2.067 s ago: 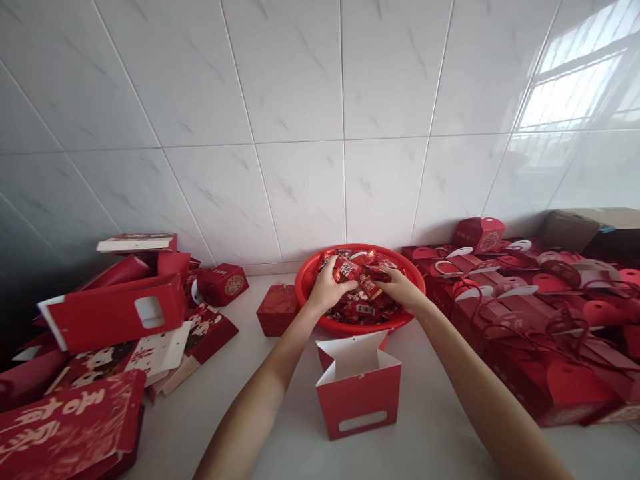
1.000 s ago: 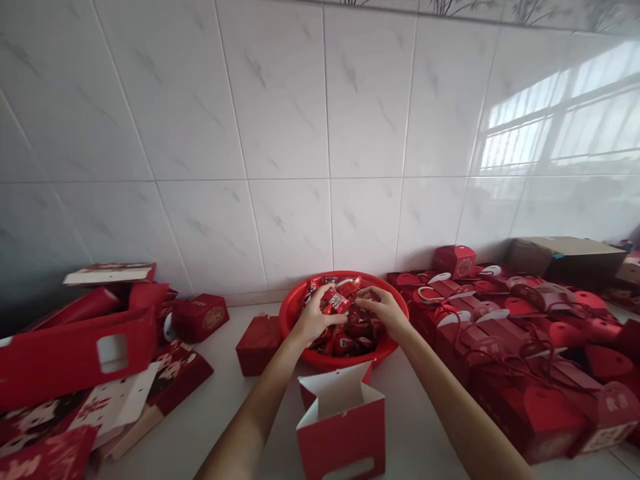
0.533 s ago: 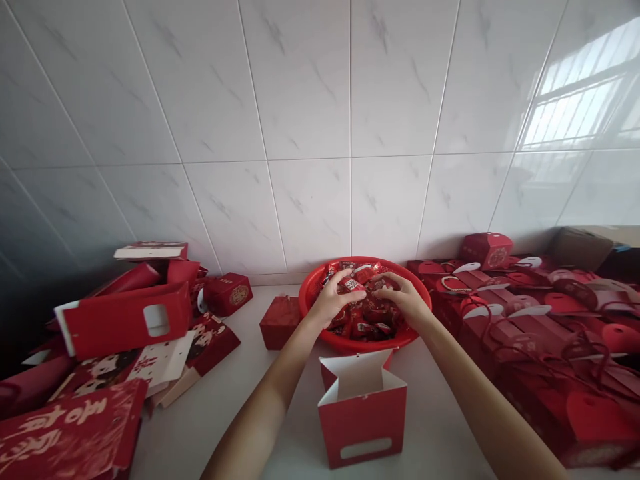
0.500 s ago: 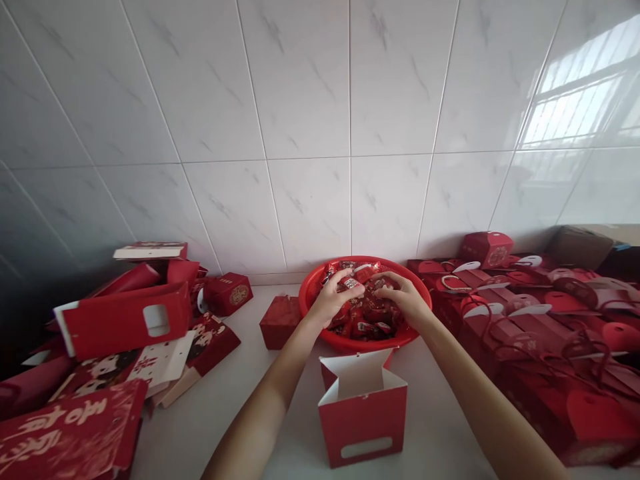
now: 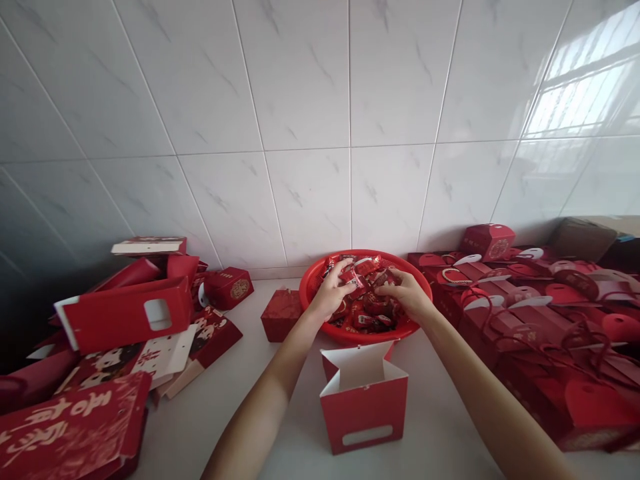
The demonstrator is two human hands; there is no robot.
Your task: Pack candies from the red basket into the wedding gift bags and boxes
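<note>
Both hands are over a red plastic basket (image 5: 311, 277) filled with candies in shiny red wrappers (image 5: 370, 320). My left hand (image 5: 330, 293) pinches a red-wrapped candy (image 5: 354, 284) between thumb and fingers. On the basket's right side, my right hand (image 5: 406, 293) has its fingers closed on another dark red wrapped candy (image 5: 384, 277). In front of the basket, between my forearms, an open red paper box (image 5: 365, 413) stands upright. Its white inside shows at the top and a slot-shaped window sits low on its front.
A small closed red box (image 5: 281, 317) is left of the basket. Flattened and part-folded red boxes (image 5: 125, 313) lie heaped at the left. Rows of red gift boxes with handles (image 5: 530, 300) fill the right side. A tiled wall (image 5: 310, 200) rises behind, with a brown carton (image 5: 583, 237) at far right.
The view has tilted slightly downward, so the scene sits a little higher. My right fingers have closed on a candy; my left hand still holds its candy, turned slightly.
</note>
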